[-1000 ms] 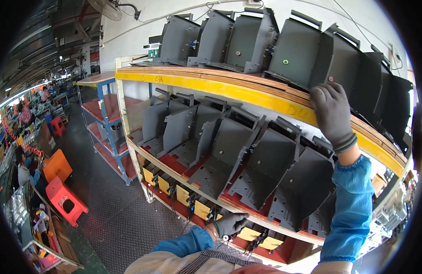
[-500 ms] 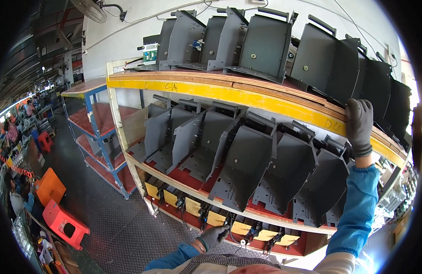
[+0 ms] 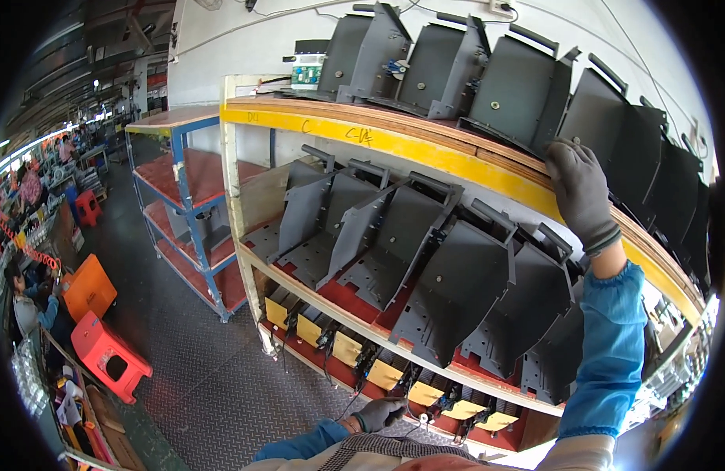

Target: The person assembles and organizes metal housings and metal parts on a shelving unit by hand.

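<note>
My right hand (image 3: pixel 580 188), in a grey glove, is closed over the yellow front edge of the top shelf (image 3: pixel 425 151), close to a dark grey bent metal panel with a tube handle (image 3: pixel 510 85). Low down, my left hand (image 3: pixel 380 414), gloved too, has its fingers curled together beside the bottom shelf. A thin dark cable hangs right by its fingertips; whether anything is in its grip, I cannot make out. Closest to it are black units with yellow plates (image 3: pixel 384 375) on that bottom level. Several more dark panels (image 3: pixel 453 286) stand along the middle shelf.
Left of the rack stands a blue-framed cart (image 3: pixel 191 212) with red shelves. A red stool (image 3: pixel 111 357) and an orange bin (image 3: pixel 89 286) are on the left, beside a workbench where a person sits. A green circuit board (image 3: pixel 306 74) rests at the top shelf's far left end.
The view has swung to the right, so the rack sits differently in it. My right hand still grips the shelf edge, now further left along it. My left hand has dropped slightly away from the units.
</note>
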Tool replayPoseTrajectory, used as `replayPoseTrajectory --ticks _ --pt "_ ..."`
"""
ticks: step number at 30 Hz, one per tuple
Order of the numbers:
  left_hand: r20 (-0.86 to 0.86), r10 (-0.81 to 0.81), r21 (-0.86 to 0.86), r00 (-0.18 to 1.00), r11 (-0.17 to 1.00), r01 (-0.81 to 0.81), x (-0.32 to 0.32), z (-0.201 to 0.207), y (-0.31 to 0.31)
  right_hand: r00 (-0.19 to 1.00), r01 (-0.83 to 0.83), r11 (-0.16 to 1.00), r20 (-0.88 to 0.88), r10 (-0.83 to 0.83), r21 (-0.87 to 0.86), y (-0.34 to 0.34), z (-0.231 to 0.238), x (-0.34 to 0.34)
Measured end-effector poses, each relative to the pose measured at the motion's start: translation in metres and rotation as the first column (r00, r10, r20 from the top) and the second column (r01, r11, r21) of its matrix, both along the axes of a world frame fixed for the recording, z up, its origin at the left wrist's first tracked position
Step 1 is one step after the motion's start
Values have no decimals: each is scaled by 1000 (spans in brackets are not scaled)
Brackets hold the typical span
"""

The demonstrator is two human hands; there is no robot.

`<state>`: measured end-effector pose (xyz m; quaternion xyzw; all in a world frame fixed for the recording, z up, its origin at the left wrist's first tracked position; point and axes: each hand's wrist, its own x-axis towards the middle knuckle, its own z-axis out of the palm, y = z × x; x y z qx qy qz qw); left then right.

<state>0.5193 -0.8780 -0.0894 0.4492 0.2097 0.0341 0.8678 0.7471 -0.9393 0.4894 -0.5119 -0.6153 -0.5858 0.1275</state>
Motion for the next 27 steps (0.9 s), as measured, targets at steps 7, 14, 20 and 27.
replayPoseTrajectory --ticks 7,14,20,27 --pt "50 143 163 989 975 -149 -29 6 6 994 110 991 -10 -111 -75 12 7 6" --pt "-173 204 -226 964 944 -240 -47 -22 14 995 102 995 -9 -102 4 12 3 19" --pt "-223 205 -267 953 927 -262 -62 -42 15 996 80 995 -39 -78 54 10 -1 12" --pt "-320 239 -272 917 903 -331 -65 -33 4 999 38 991 -20 -35 125 14 -5 14"
